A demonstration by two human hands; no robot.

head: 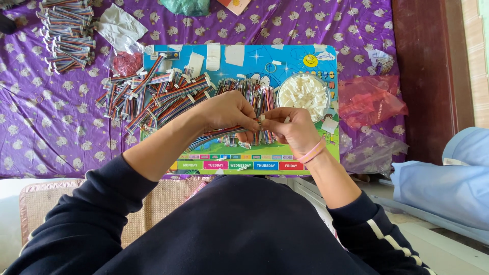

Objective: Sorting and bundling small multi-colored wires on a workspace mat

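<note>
Colourful board (305, 53), cable (214, 135) between fingers (257, 122)

The person wears a dark navy long-sleeved top with sleeves pushed up the forearms, white stripes on the right sleeve (379, 231), and pink bands (311, 152) around the right wrist.
</note>
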